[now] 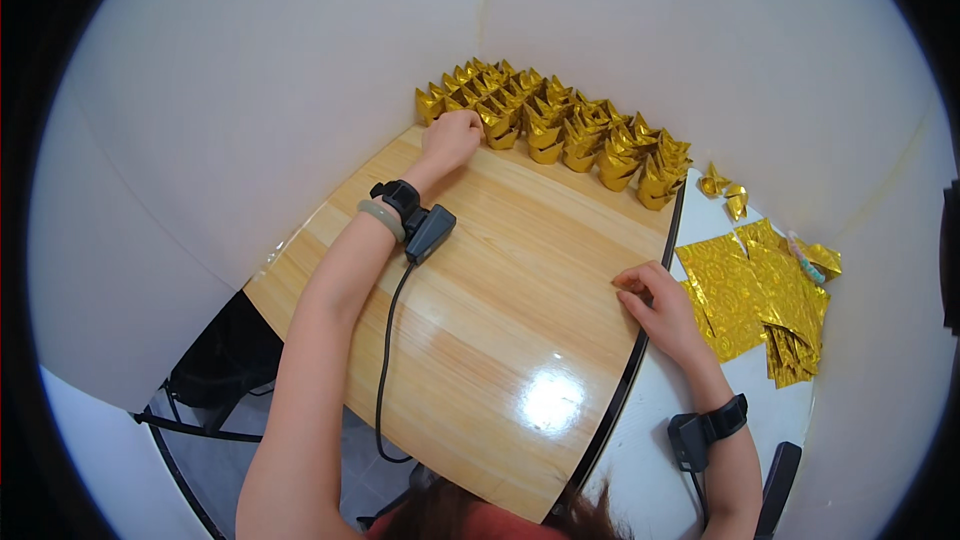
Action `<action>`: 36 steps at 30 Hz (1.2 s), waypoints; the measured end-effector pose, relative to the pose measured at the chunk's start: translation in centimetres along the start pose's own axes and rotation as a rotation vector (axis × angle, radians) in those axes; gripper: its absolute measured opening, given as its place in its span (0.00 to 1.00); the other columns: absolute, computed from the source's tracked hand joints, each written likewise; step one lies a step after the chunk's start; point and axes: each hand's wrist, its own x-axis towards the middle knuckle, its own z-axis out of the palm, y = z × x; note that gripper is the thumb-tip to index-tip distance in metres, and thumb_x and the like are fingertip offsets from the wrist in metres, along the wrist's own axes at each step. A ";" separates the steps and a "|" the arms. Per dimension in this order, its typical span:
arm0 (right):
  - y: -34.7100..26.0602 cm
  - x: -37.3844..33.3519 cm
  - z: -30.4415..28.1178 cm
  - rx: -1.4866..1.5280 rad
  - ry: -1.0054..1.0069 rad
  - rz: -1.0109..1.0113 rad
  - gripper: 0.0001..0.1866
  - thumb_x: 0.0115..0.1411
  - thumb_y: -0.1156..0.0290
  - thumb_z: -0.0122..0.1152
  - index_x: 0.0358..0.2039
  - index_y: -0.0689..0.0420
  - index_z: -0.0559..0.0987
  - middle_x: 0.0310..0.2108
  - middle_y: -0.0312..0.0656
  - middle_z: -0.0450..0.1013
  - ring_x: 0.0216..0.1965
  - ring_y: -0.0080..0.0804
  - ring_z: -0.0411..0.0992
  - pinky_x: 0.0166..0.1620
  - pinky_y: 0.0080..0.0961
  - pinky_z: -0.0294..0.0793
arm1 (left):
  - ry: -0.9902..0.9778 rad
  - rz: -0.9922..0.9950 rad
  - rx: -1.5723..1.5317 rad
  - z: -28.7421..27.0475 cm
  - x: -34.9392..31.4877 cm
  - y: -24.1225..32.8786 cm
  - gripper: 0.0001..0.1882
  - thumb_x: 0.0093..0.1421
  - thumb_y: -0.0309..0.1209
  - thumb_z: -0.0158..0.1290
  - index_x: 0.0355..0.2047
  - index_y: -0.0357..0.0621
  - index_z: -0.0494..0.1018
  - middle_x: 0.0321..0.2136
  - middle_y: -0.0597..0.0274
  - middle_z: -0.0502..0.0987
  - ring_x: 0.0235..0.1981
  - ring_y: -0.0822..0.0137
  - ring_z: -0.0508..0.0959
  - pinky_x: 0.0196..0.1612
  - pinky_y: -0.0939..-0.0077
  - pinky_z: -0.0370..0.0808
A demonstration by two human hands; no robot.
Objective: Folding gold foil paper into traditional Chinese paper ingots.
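Several rows of folded gold paper ingots (545, 130) are stacked at the far edge of the wood-grain table. My left hand (455, 140) reaches to the left part of these rows, fingers curled closed against the nearest ingots. Whatever lies inside its fingers is hidden by the back of the hand. Over the table's right edge, my right hand (660, 302) hovers with bent fingers, thumb and fingertips slightly apart and nothing seen between them. Just right of it lie flat gold patterned paper sheets (725, 295), partly overlapping.
A white surface (650, 430) adjoins the wooden table (480, 290) on the right, with a dark strip between. Two loose gold ingots (737, 202) and a small pastel-coloured item (806, 260) lie there. White walls close in the back and sides. Both wrists wear black devices with cables.
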 end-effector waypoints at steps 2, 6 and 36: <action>-0.3 0.1 -0.1 -0.022 -0.009 0.015 0.07 0.54 0.74 0.56 0.35 0.60 0.74 0.32 0.42 0.68 0.32 0.33 0.71 0.36 0.23 0.72 | -0.083 0.142 -0.173 0.5 0.1 -1.2 0.11 0.50 0.29 0.44 0.32 0.45 0.75 0.29 0.55 0.77 0.35 0.56 0.76 0.39 0.65 0.71; -0.1 0.1 0.1 -0.021 0.015 0.007 0.08 0.53 0.75 0.58 0.35 0.59 0.75 0.31 0.39 0.68 0.29 0.27 0.70 0.34 0.20 0.70 | -0.064 0.272 -0.257 1.6 0.0 -1.0 0.12 0.49 0.28 0.44 0.31 0.45 0.75 0.29 0.54 0.77 0.37 0.57 0.75 0.39 0.65 0.71; -0.3 -0.1 0.0 -0.023 0.008 0.014 0.07 0.53 0.76 0.57 0.34 0.59 0.74 0.31 0.41 0.68 0.31 0.31 0.71 0.36 0.22 0.72 | -0.296 0.544 -0.137 2.4 -2.7 3.7 0.15 0.57 0.32 0.46 0.44 0.50 0.73 0.43 0.61 0.75 0.43 0.59 0.74 0.43 0.68 0.71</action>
